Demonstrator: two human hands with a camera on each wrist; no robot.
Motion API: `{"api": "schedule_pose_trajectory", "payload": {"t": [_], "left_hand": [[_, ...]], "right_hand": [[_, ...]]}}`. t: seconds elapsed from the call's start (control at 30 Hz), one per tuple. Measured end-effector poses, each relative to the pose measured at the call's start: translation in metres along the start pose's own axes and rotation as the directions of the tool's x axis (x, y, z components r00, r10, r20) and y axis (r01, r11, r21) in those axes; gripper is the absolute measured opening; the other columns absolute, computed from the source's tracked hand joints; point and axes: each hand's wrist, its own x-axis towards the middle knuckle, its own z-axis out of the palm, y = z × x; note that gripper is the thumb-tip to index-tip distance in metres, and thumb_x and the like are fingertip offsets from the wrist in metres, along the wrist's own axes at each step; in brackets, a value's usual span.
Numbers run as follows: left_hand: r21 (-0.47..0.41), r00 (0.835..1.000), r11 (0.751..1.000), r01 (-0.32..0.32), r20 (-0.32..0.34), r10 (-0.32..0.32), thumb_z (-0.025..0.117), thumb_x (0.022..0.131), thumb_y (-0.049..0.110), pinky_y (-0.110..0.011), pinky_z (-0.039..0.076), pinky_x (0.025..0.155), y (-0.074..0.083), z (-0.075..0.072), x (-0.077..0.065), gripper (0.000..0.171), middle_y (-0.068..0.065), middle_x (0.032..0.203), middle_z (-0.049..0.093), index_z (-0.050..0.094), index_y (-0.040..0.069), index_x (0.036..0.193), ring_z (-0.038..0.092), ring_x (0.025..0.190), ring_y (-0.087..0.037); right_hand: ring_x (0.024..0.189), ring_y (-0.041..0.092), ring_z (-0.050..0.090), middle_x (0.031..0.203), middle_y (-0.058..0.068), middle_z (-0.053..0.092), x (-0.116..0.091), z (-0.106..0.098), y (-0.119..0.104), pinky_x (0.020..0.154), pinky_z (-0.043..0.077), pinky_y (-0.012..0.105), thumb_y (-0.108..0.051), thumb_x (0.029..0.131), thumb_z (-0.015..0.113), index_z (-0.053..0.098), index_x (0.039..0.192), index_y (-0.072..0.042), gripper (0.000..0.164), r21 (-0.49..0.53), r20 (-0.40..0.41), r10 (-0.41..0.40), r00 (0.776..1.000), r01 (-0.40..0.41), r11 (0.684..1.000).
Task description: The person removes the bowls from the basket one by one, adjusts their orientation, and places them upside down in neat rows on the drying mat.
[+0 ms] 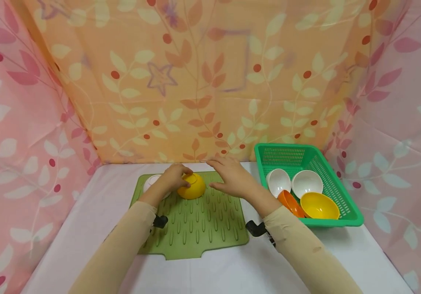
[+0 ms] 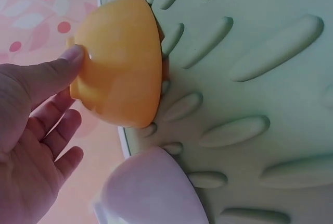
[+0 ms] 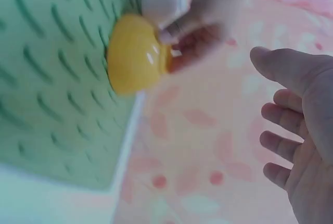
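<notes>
"How was the left arm set?"

"The left sleeve [image 1: 122, 241] slanted forward and inward from the bottom of the head view. At its end the left hand [image 1: 171, 179] pinched the foot of the yellow bowl [image 1: 194, 190] between thumb and fingers."

"Where was that bowl?"

"Rim down on the green mat [image 1: 199, 232], just right of a white bowl [image 1: 149, 182], also upside down."

"And the right arm?"

"The right sleeve [image 1: 302, 245] slanted forward and inward too. The right hand [image 1: 234, 177] was raised right of the yellow bowl, apart from it, thumb and fingers spread, holding nothing."

"Farther right?"

"A green basket [image 1: 337, 223] with bowls [image 1: 320, 206] inside."
</notes>
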Motion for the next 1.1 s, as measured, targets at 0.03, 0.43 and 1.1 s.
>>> {"api": "schedule_pose_trajectory", "payload": {"t": [0.03, 0.43, 1.1], "left_hand": [[-0.014, 1.000, 1.000, -0.001, 0.001, 0.001, 0.084, 0.087, 0.019, -0.049, 0.041, 0.112, -0.001, 0.001, 0.000, 0.050, -0.014, 0.131, 0.065, 0.069, 0.007, 0.132, 0.055, 0.127, -0.034], [-0.124, 1.000, 0.992, -0.028, 0.007, 0.029, 0.083, 0.087, 0.014, -0.046, 0.049, 0.101, -0.001, 0.001, 0.003, 0.050, -0.015, 0.124, 0.064, 0.067, 0.002, 0.133, 0.059, 0.112, -0.031], [-0.176, 1.000, 0.984, -0.024, -0.016, 0.022, 0.083, 0.086, 0.014, -0.050, 0.048, 0.102, -0.010, 0.007, -0.005, 0.050, -0.014, 0.123, 0.064, 0.067, 0.004, 0.133, 0.058, 0.113, -0.031]], "right_hand": [[0.146, 0.033, 0.042, 0.152, 0.008, 0.051, -0.004, -0.008, 0.003, 0.119, 0.031, 0.057, -0.037, 0.092, 0.078, 0.049, 0.151, -0.009, 0.072, -0.025, -0.012, -0.010, 1.000, 0.010, 1.000], [0.135, 0.041, 0.047, 0.146, 0.018, 0.055, -0.063, -0.087, 0.090, 0.113, 0.033, 0.064, -0.031, 0.094, 0.076, 0.050, 0.149, -0.004, 0.067, -0.170, -0.021, 0.154, 0.988, -0.155, 0.973], [0.124, 0.057, 0.051, 0.138, 0.036, 0.055, -0.168, -0.072, 0.191, 0.101, 0.042, 0.070, -0.047, 0.087, 0.078, 0.049, 0.142, 0.013, 0.087, -0.060, 0.192, 0.571, 0.799, -0.571, 0.819]]}}
